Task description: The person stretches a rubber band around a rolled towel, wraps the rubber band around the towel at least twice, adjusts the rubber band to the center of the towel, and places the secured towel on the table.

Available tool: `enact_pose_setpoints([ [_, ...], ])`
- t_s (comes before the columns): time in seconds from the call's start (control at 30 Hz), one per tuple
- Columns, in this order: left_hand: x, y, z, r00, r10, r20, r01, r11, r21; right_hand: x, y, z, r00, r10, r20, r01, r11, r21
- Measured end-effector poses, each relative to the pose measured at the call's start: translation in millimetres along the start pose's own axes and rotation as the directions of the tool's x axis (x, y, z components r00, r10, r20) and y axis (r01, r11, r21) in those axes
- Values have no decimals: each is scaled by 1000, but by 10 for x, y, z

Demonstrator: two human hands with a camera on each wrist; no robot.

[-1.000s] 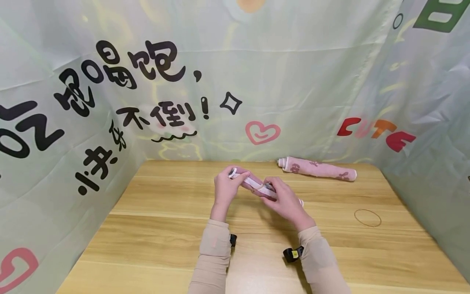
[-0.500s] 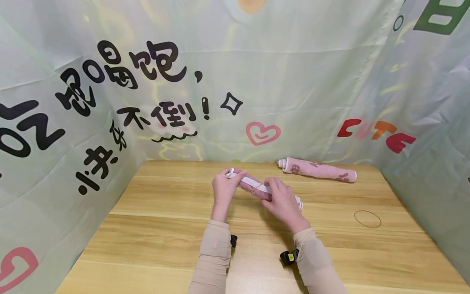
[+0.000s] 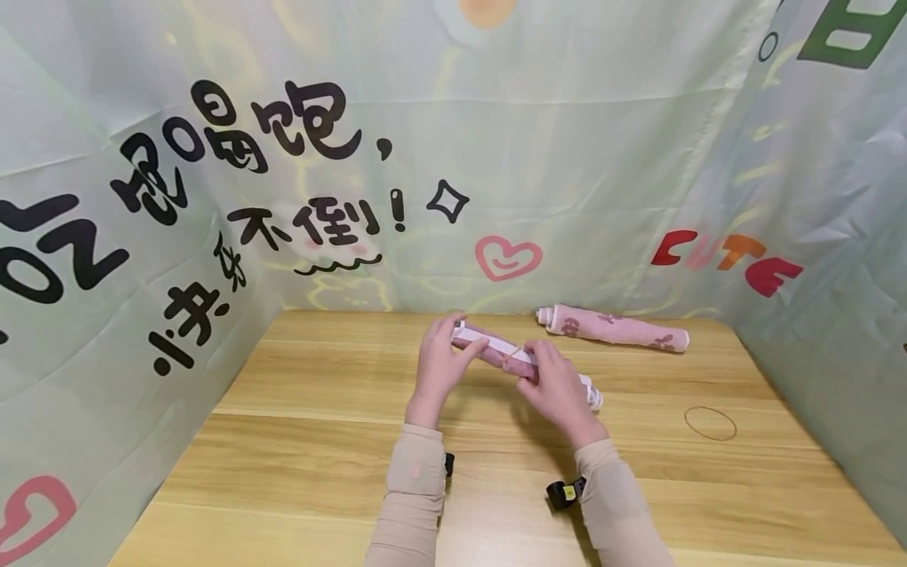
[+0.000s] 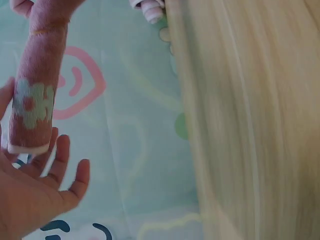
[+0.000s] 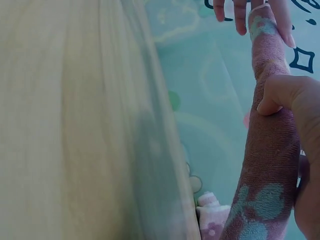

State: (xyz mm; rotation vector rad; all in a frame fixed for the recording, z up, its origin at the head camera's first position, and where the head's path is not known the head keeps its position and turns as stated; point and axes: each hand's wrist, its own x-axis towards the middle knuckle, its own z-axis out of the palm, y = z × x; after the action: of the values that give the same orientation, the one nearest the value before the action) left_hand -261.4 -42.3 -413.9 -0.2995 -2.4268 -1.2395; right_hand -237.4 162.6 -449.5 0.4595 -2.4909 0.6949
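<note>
Both hands and the rolled towel (image 3: 496, 351) between them have shifted slightly to the person's right over the last half second. Nearest are two beige sleeves (image 3: 623, 504), each with a small black device (image 3: 564, 494) at the wrist. Next comes the right hand (image 3: 560, 387), its thumb and fingers closed round the roll and holding it above the worktop (image 3: 319, 441). Beyond, the left hand (image 3: 441, 362) has its fingers loosely spread about the roll's other end, the thumb at its side. This pink roll, with a white edge and pale flower pattern, slants down to the right; a thin elastic band (image 3: 512, 357) circles it between the hands. Farther right, a loose elastic loop (image 3: 712, 439) lies on the wood. Near the back edge rests a second rolled towel (image 3: 616, 328), in front of a printed fabric backdrop (image 3: 602, 173).
</note>
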Motion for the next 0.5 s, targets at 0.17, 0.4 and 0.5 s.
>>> enact_pose_setpoints([
  [0.17, -34, 20, -1, 983, 184, 27, -186, 971, 151, -4, 46, -66, 999, 39, 29, -39, 999, 9],
  [0.4, -48, 49, 39, 933, 338, 125, -361, 878, 315, 2, 101, -105, 998, 44, 55, -44, 999, 3],
  [0.5, -69, 60, 63, 925, 337, 178, -379, 864, 331, 1, 100, -114, 997, 33, 63, -35, 999, 16],
])
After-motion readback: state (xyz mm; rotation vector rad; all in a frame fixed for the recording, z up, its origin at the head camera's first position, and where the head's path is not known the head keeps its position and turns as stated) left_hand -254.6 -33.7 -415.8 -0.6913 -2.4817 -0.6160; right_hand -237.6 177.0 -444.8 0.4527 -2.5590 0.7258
